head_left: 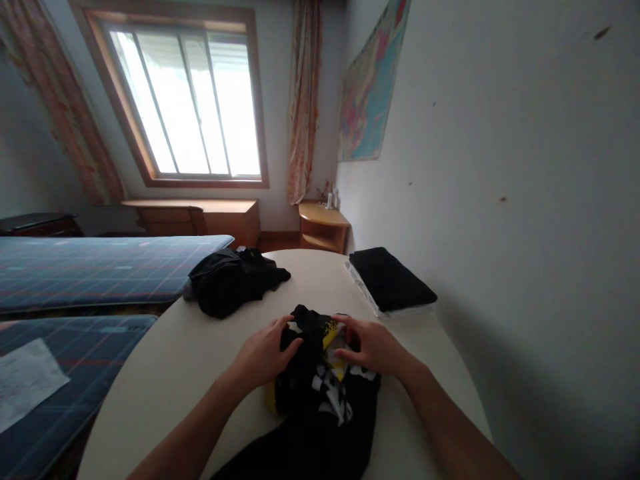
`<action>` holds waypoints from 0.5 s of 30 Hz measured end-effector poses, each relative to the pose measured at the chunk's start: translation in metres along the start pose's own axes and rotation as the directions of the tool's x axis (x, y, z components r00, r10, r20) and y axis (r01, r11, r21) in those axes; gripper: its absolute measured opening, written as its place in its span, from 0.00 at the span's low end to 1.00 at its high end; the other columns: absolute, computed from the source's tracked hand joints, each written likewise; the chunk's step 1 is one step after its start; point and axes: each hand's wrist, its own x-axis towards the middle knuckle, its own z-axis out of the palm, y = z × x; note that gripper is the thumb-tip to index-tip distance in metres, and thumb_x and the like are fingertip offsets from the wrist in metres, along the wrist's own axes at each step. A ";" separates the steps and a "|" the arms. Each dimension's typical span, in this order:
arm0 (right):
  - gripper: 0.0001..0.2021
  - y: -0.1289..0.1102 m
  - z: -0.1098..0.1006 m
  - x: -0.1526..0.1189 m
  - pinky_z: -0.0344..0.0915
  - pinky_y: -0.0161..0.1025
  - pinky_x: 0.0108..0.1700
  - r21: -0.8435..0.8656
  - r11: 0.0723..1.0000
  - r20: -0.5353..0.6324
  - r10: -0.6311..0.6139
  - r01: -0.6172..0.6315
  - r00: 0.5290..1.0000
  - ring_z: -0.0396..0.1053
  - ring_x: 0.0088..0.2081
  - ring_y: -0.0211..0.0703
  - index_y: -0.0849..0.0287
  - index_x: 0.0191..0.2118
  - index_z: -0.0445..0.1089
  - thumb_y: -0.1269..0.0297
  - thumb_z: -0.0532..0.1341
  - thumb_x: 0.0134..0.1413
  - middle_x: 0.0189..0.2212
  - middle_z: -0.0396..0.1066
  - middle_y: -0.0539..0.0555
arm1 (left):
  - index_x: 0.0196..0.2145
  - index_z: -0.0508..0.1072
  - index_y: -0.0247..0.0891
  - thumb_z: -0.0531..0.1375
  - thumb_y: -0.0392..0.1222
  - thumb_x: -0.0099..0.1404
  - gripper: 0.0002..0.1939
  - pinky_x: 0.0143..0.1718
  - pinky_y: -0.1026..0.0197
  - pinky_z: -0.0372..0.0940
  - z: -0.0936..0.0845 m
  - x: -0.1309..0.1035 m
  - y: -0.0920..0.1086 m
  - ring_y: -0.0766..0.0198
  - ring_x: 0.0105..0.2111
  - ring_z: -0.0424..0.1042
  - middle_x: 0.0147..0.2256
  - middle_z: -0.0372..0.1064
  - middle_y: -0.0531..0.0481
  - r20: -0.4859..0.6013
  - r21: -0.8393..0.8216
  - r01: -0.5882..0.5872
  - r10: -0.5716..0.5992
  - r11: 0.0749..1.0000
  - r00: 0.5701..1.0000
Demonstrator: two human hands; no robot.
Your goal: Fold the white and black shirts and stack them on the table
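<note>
A black garment with yellow and white print [330,387] lies bunched on the white round table [185,393], its lower part running toward the near edge. My left hand [267,350] rests at the garment's upper left side, thumb and fingers apart. On the upper right, over the yellow and white print, is my right hand [370,343], also with thumb and fingers spread. Both hands touch the cloth; neither is closed round it.
A crumpled black garment [233,280] lies at the table's far left. Folded black cloth [393,280] sits on something white at the far right, near the wall. Plaid mattresses [100,273] are to the left, one bearing a paper sheet [30,380].
</note>
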 end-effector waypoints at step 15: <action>0.34 -0.020 -0.001 -0.002 0.40 0.59 0.67 -0.004 0.991 0.086 -0.135 0.136 0.987 0.66 0.58 0.56 0.54 0.64 0.63 0.39 0.58 0.58 0.56 0.71 0.60 | 0.57 0.70 0.41 0.61 0.35 0.56 0.29 0.57 0.50 0.62 -0.010 0.004 -0.025 0.51 0.54 0.68 0.55 0.69 0.41 0.129 -0.244 -0.246 0.283 0.938 0.950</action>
